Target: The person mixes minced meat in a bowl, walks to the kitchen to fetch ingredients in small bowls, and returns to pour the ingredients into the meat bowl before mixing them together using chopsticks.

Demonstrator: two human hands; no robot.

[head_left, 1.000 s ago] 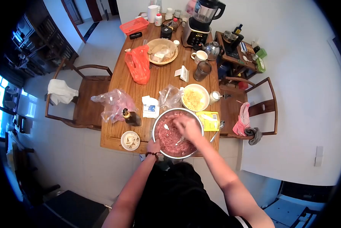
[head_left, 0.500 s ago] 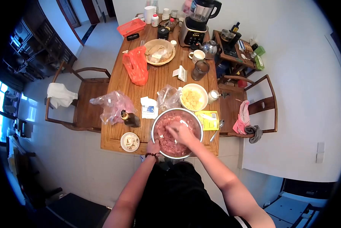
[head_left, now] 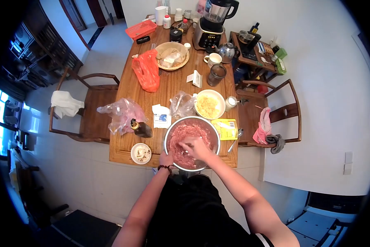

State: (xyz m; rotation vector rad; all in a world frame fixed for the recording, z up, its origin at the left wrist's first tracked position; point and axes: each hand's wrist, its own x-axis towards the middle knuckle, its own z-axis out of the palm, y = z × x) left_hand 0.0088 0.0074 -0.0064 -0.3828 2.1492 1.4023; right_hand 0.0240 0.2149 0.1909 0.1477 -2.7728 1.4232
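A wide metal mixing bowl (head_left: 217, 132) stands at the table's front edge with pink minced meat (head_left: 184, 132) spread inside it. My left hand (head_left: 166, 159) grips the bowl's near left rim, a beaded bracelet on its wrist. Inside the bowl, my right hand (head_left: 198, 149) is over the meat with its fingers curled closed; what they hold, if anything, I cannot make out. Behind the bowl sits a white bowl of yellow food (head_left: 209, 105). A yellow packet (head_left: 225, 129) lies to the right, and a white packet (head_left: 162, 117) to the left.
On the left are a dark bottle (head_left: 141, 129), a small bowl (head_left: 141, 153) and a clear plastic bag (head_left: 125, 115). Farther back stand a red bag (head_left: 147, 72), a basket (head_left: 181, 66), a dark cup (head_left: 216, 75) and a blender (head_left: 209, 35). Wooden chairs flank the table.
My right hand has moved slightly down and right within the bowl, and the meat's surface has shifted. My left hand stays at the rim.
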